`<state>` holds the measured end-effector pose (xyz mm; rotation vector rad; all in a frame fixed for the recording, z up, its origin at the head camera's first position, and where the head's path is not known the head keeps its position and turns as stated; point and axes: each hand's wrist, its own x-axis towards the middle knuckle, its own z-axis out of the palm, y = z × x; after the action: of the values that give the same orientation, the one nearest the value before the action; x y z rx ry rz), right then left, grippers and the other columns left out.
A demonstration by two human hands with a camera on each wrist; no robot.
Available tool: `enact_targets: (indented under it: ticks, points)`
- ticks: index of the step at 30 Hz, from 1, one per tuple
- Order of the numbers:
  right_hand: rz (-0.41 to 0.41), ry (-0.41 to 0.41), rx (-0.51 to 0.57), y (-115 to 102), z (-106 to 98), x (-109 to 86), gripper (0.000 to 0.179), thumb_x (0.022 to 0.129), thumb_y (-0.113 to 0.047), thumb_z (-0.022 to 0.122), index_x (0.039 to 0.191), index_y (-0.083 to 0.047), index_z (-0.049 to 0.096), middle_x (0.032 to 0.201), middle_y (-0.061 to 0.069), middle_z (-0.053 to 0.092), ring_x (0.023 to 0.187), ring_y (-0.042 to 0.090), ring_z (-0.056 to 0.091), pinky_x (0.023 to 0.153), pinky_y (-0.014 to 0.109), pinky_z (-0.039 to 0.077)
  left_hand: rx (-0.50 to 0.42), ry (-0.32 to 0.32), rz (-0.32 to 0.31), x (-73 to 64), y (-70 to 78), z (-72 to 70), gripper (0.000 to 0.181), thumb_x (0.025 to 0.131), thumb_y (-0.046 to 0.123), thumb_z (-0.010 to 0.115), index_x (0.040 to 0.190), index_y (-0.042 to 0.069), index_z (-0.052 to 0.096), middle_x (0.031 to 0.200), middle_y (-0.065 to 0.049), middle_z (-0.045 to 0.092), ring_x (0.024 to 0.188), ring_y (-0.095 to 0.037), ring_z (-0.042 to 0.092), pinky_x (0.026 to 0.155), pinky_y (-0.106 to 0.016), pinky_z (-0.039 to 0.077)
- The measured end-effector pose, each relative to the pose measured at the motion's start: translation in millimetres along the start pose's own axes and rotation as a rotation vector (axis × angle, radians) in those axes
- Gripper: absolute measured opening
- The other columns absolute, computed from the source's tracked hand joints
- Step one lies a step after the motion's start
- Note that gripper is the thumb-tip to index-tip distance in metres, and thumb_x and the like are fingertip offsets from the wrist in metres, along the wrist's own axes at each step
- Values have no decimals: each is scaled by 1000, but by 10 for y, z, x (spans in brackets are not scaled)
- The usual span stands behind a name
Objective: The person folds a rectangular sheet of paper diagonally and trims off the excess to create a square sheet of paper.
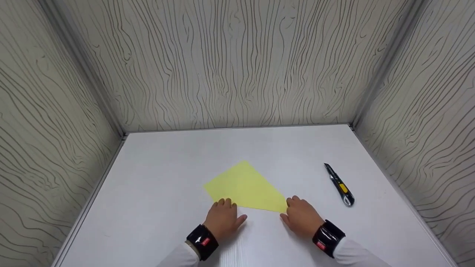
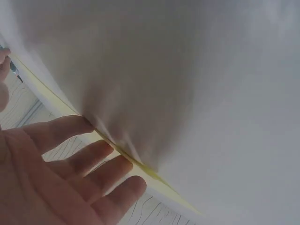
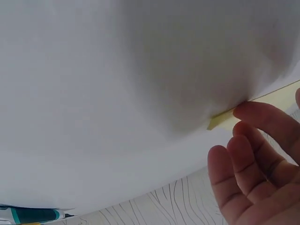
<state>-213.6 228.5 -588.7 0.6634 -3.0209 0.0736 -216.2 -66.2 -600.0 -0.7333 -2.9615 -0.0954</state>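
A yellow sheet of paper (image 1: 243,187) lies on the white table, with one corner pointing away and a long edge towards the person. My left hand (image 1: 224,218) touches the near left part of that edge with its fingertips, thumb spread off to the side. In the left wrist view the fingers (image 2: 101,164) are nearly straight along the paper's edge (image 2: 56,101). At the right corner, my right hand (image 1: 302,217) rests its index fingertip on the paper. Its other fingers (image 3: 243,168) are loosely bent beside the paper strip (image 3: 222,119) in the right wrist view.
A black and yellow box cutter (image 1: 339,185) lies to the right of the paper, beyond the right hand. Wood-grain panels (image 1: 237,66) enclose the white table (image 1: 167,155) at the back and both sides. Each wrist wears a black band (image 1: 203,241).
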Motion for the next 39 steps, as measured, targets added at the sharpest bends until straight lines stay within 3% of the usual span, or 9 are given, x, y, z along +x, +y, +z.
enact_targets:
  ticks: [4,9,14,19,24,31,39]
  points:
    - [-153,-29,16,-9,-39,-94,39,99,-34,77,76,-3,71,88,-1,58,76,14,43,68,34,45,-30,80,0,19,-40,-6,46,106,50,65,95,6,76,97,-13,69,96,-31,67,93,-44,59]
    - [-307,-63,98,-13,-85,-114,37,99,-35,78,70,-11,73,86,-7,57,76,9,40,66,27,40,-94,93,-15,91,-21,-49,34,100,34,74,78,7,70,83,-9,64,83,-29,64,82,-43,56]
    - [-379,39,131,-18,-116,-11,22,96,-29,80,81,-14,80,91,-6,65,80,9,50,68,25,45,-89,131,-109,209,79,-16,38,96,35,78,77,3,70,84,-12,66,76,-32,65,73,-45,58]
    - [-326,109,142,-7,-89,176,21,94,-31,82,99,-11,80,102,2,70,89,18,60,78,34,55,-48,180,-220,303,202,66,42,92,40,84,79,2,72,89,-13,66,79,-34,70,76,-46,60]
    - [-216,59,191,17,-19,372,56,88,-40,88,128,-4,73,130,16,70,118,34,68,103,48,58,-15,146,-290,334,296,99,55,87,52,87,92,1,70,92,-12,64,90,-32,68,85,-46,59]
    - [-90,-39,275,38,89,578,96,80,-49,94,153,1,56,160,28,52,147,46,53,120,58,47,74,-3,-257,313,299,63,93,79,82,77,116,-4,72,120,-25,70,117,-44,70,105,-51,56]
    - [-40,-84,311,35,141,758,114,78,-53,94,162,5,42,169,31,40,157,49,40,127,60,37,70,-46,-248,320,288,10,97,77,84,77,119,-4,70,127,-27,69,122,-47,68,109,-55,53]
